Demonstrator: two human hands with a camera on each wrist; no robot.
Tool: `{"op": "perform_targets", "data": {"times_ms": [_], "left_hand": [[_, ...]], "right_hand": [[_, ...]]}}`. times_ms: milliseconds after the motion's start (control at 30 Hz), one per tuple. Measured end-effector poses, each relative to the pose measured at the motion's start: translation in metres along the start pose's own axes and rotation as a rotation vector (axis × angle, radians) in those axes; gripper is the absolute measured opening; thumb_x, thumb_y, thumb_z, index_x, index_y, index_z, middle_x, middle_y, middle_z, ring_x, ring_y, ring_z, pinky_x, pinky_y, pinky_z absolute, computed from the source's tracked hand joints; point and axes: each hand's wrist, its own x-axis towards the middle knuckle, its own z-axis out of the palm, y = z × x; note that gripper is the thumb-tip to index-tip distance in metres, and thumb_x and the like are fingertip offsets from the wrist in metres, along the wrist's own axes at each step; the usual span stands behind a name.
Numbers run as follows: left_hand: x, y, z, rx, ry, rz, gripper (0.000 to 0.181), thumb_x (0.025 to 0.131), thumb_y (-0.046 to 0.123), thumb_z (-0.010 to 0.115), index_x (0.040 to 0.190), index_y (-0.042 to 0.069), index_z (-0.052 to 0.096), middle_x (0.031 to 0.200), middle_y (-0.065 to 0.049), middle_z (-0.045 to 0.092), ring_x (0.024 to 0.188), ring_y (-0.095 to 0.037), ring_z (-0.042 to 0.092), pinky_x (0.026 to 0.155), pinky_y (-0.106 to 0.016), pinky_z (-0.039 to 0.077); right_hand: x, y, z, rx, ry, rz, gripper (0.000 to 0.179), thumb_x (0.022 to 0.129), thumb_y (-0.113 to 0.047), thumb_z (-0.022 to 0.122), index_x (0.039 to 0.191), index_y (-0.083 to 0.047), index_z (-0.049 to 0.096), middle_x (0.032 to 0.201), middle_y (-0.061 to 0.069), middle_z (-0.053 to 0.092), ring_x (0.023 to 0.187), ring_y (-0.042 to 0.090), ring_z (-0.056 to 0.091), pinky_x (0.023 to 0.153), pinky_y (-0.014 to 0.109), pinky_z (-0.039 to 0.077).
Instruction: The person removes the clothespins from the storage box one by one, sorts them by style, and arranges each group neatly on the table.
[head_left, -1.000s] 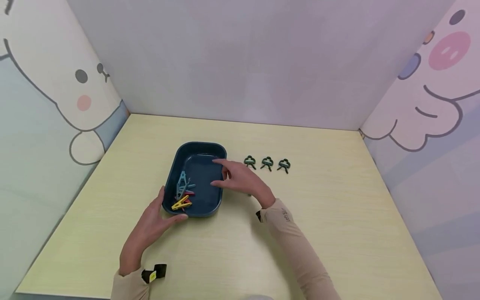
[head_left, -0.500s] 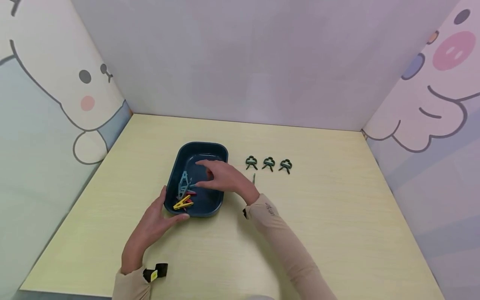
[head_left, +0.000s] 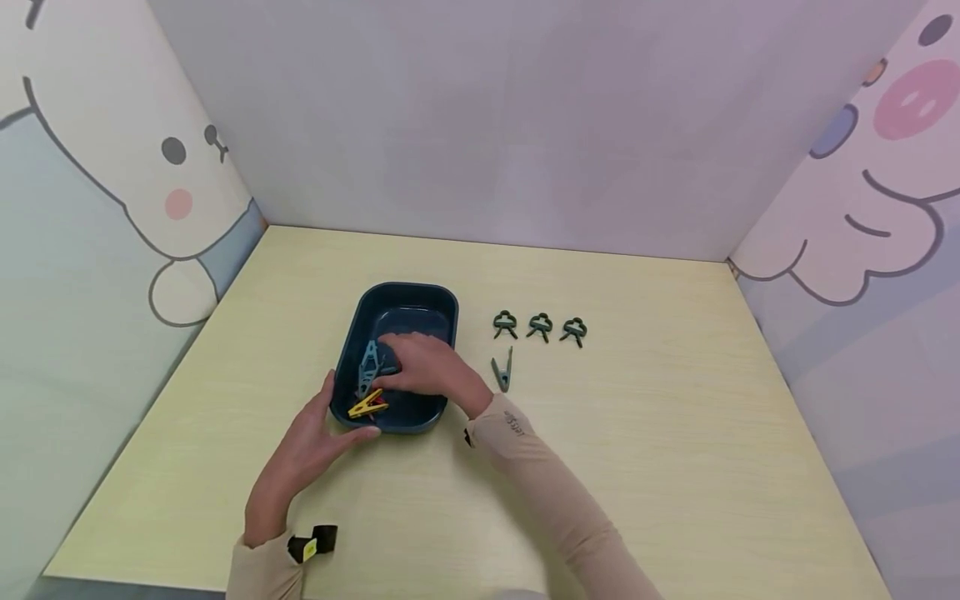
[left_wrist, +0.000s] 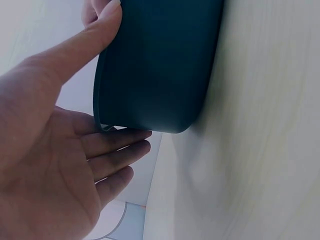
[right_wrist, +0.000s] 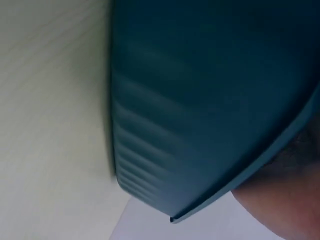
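The dark blue tray [head_left: 411, 293] stands left of centre on the table. My left hand [head_left: 303, 450] rests against its near-left corner, thumb on the near wall. In the left wrist view, the fingers [left_wrist: 120, 150] lie fairly straight along the other side. My right hand [head_left: 427, 367] reaches over the right rim into the tray, thumb and forefinger spread beside the light blue clothespins [head_left: 368, 367]. A yellow clothespin [head_left: 366, 405] lies near them, with red ones [head_left: 378, 399] partly hidden beneath. In the right wrist view, the tray wall [right_wrist: 200, 115] hides most of that hand.
Three dark green clips [head_left: 540, 326] form a row on the table [head_left: 675, 400] right of the tray. A grey-green clothespin [head_left: 504, 372] lies below the row's left end. Walls with cartoon drawings enclose the table's back and sides.
My right hand has moved left and down into the tray toward the blue clothespins. The grey-green clothespin on the table has come into full view. My left hand stays at the tray's corner.
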Motion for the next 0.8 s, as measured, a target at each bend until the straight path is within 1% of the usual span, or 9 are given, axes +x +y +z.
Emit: {"op": "perform_targets", "data": {"times_ms": [33, 100, 167, 233, 333, 433, 533, 633, 800], "left_hand": [[0.000, 0.000, 0.000, -0.001, 0.000, 0.000, 0.117, 0.092, 0.046, 0.079, 0.162, -0.006, 0.001, 0.165, -0.034, 0.014, 0.149, -0.055, 0.021, 0.115, -0.068, 0.026], [0.000, 0.001, 0.000, -0.003, 0.001, 0.001, 0.118, 0.092, 0.047, 0.078, 0.162, -0.007, 0.001, 0.165, -0.034, 0.014, 0.149, -0.055, 0.020, 0.115, -0.068, 0.026], [-0.001, 0.001, 0.000, -0.003, 0.001, 0.001, 0.118, 0.092, 0.048, 0.078, 0.162, -0.007, 0.001, 0.165, -0.034, 0.014, 0.149, -0.055, 0.021, 0.115, -0.069, 0.026], [-0.001, 0.001, 0.000, -0.001, 0.001, 0.002, 0.118, 0.092, 0.048, 0.078, 0.162, -0.007, 0.001, 0.165, -0.034, 0.014, 0.149, -0.055, 0.021, 0.115, -0.069, 0.026], [-0.002, 0.002, 0.000, 0.003, 0.000, 0.000, 0.118, 0.092, 0.049, 0.078, 0.162, -0.007, 0.001, 0.165, -0.035, 0.014, 0.148, -0.055, 0.021, 0.115, -0.069, 0.026], [-0.001, 0.001, 0.000, 0.002, 0.002, 0.003, 0.119, 0.091, 0.049, 0.078, 0.162, -0.007, 0.001, 0.165, -0.035, 0.014, 0.148, -0.055, 0.020, 0.115, -0.069, 0.026], [-0.001, 0.001, 0.000, 0.001, 0.004, 0.005, 0.118, 0.091, 0.048, 0.078, 0.162, -0.007, 0.002, 0.165, -0.035, 0.014, 0.148, -0.055, 0.021, 0.115, -0.069, 0.026], [-0.001, 0.001, 0.001, 0.002, 0.004, 0.005, 0.118, 0.091, 0.047, 0.079, 0.162, -0.007, 0.002, 0.165, -0.035, 0.014, 0.148, -0.055, 0.021, 0.114, -0.069, 0.027], [-0.002, 0.001, 0.001, 0.002, 0.004, 0.004, 0.117, 0.092, 0.046, 0.079, 0.162, -0.007, 0.002, 0.165, -0.035, 0.014, 0.148, -0.055, 0.021, 0.114, -0.069, 0.028]], "right_hand": [[0.001, -0.001, 0.001, -0.008, -0.001, 0.011, 0.076, 0.097, -0.053, 0.070, 0.156, -0.011, 0.047, 0.141, 0.006, 0.063, 0.129, 0.019, 0.058, 0.111, 0.037, 0.045], [0.001, -0.004, 0.003, -0.012, 0.000, 0.034, 0.076, 0.096, -0.053, 0.071, 0.155, -0.011, 0.047, 0.149, 0.007, 0.057, 0.132, 0.020, 0.056, 0.111, 0.037, 0.045], [0.002, -0.006, 0.006, -0.016, 0.008, 0.051, 0.077, 0.095, -0.054, 0.071, 0.155, -0.010, 0.048, 0.146, 0.006, 0.059, 0.127, 0.019, 0.060, 0.108, 0.035, 0.048], [0.003, -0.008, 0.009, -0.018, 0.017, 0.068, 0.077, 0.095, -0.054, 0.072, 0.153, -0.010, 0.050, 0.139, 0.005, 0.064, 0.117, 0.016, 0.063, 0.101, 0.033, 0.051], [0.004, -0.010, 0.014, -0.015, 0.032, 0.092, 0.073, 0.094, -0.055, 0.073, 0.148, -0.009, 0.056, 0.119, 0.000, 0.070, 0.098, 0.011, 0.064, 0.087, 0.028, 0.054], [0.004, -0.012, 0.017, -0.005, 0.038, 0.119, 0.069, 0.092, -0.056, 0.074, 0.141, -0.009, 0.061, 0.100, -0.005, 0.068, 0.083, 0.008, 0.060, 0.076, 0.026, 0.053], [0.004, -0.014, 0.020, -0.003, 0.043, 0.138, 0.066, 0.091, -0.057, 0.074, 0.136, -0.010, 0.063, 0.093, -0.006, 0.065, 0.078, 0.008, 0.058, 0.073, 0.026, 0.052], [0.004, -0.015, 0.022, -0.004, 0.052, 0.138, 0.064, 0.090, -0.058, 0.075, 0.132, -0.011, 0.064, 0.089, -0.007, 0.064, 0.075, 0.008, 0.058, 0.071, 0.026, 0.051], [0.006, -0.016, 0.026, -0.008, 0.074, 0.144, 0.062, 0.088, -0.060, 0.076, 0.124, -0.011, 0.067, 0.085, -0.007, 0.061, 0.072, 0.009, 0.057, 0.071, 0.030, 0.051]]}}
